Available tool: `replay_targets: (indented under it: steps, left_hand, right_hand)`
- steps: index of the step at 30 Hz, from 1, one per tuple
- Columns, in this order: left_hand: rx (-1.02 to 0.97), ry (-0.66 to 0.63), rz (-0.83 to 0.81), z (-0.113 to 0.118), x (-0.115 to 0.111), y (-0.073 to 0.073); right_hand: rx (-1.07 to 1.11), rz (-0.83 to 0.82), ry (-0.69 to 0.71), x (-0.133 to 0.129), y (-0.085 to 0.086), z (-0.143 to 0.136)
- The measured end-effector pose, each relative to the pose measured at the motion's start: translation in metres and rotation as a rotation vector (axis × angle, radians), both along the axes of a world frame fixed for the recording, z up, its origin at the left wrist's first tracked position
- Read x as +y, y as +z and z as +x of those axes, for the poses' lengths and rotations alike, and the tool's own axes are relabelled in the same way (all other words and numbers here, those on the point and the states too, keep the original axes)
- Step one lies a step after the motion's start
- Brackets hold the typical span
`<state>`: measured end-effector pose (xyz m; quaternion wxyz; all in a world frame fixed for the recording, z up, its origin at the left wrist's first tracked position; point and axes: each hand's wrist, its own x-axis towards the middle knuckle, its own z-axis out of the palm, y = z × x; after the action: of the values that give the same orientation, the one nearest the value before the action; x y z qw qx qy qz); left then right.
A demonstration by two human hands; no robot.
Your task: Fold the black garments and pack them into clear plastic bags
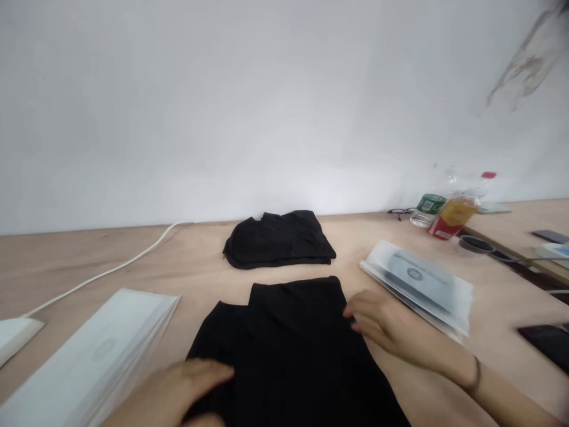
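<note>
A black folded garment (297, 356) lies spread on the wooden table in front of me, its near end cut off by the bottom of the picture. My left hand (173, 388) rests at its left side, fingers stretched onto the fabric and a little blurred. At the right edge of the cloth, my right hand (377, 323) touches the fabric with its fingertips, the fingers slightly apart. Behind it, a smaller folded black garment (280, 240) sits close to the wall.
White plastic packets (84, 356) lie on the left, near a white cable (124, 264). To the right are a stack of printed packets (418, 284), a green-labelled bottle (429, 207), a red-and-yellow bottle (456, 213), glasses (400, 212) and a dark phone (546, 344).
</note>
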<state>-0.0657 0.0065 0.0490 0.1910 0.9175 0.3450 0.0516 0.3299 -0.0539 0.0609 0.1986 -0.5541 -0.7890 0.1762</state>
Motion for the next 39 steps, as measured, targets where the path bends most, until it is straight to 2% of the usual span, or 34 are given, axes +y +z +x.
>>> replay_targets:
  steps: [2,4,6,8,9,11,14,16,18,21,23,25,28,31,33,35,36,37,39]
  left_hand:
    - [-0.001,0.201,0.055,0.03,0.022,0.006]
    - [-0.061,0.307,0.157,0.063,0.056,0.009]
    - [-0.078,0.313,0.15,0.09,0.089,0.007]
    - [-0.089,0.296,0.122,0.103,0.109,0.004]
    - [-0.102,0.287,0.121,0.104,0.112,0.003]
    - [-0.133,0.249,0.133,0.097,0.102,0.004]
    - [-0.117,0.051,0.115,0.079,0.072,0.009]
    - [-0.067,-0.033,0.103,0.075,0.061,0.011]
    - [-0.031,0.021,0.129,0.079,0.067,0.009]
    - [0.019,0.146,0.143,0.095,0.097,0.007]
    - [0.064,0.145,0.104,0.103,0.116,0.011]
    - [0.077,0.137,0.091,0.104,0.12,0.02]
    - [0.042,0.162,0.167,0.095,0.094,0.036]
    - [0.086,0.117,0.24,0.077,0.04,0.043]
    - [0.121,-0.005,0.154,0.064,0.006,0.041]
    - [0.075,-0.079,0.021,0.049,-0.016,0.034]
    - [0.024,-0.049,-0.003,0.042,-0.021,0.029]
    - [-0.032,0.036,0.014,0.036,-0.021,0.024]
    - [-0.098,0.294,0.093,0.025,-0.012,0.014]
  right_hand:
    - [0.013,0.098,-0.041,0.036,-0.01,-0.004]
    - [0.009,0.071,-0.071,0.073,-0.02,-0.006]
    - [-0.006,0.019,-0.081,0.101,-0.028,-0.008]
    - [-0.021,0.035,-0.106,0.114,-0.032,-0.008]
    - [-0.026,0.062,-0.127,0.114,-0.032,-0.007]
    - [-0.032,0.103,-0.14,0.103,-0.031,-0.003]
    - [-0.063,0.075,-0.008,0.076,-0.027,0.005]
    - [-0.096,0.06,0.063,0.066,-0.026,0.008]
    - [-0.127,0.061,0.041,0.069,-0.027,0.007]
    - [-0.163,0.024,-0.03,0.089,-0.027,0.002]
    - [-0.182,-0.006,-0.034,0.102,-0.023,-0.002]
    - [-0.186,0.011,-0.035,0.105,-0.015,-0.006]
    - [-0.17,0.086,-0.054,0.084,0.0,-0.008]
    - [-0.211,0.122,-0.004,0.044,0.008,-0.003]
    - [-0.266,0.079,0.052,0.017,0.008,0.002]
    - [-0.289,0.039,0.048,-0.004,0.006,0.005]
    - [-0.282,0.053,0.013,-0.011,0.004,0.004]
    - [-0.267,0.096,-0.038,-0.016,0.001,0.0]
    - [-0.231,0.21,-0.109,-0.018,-0.008,-0.016]
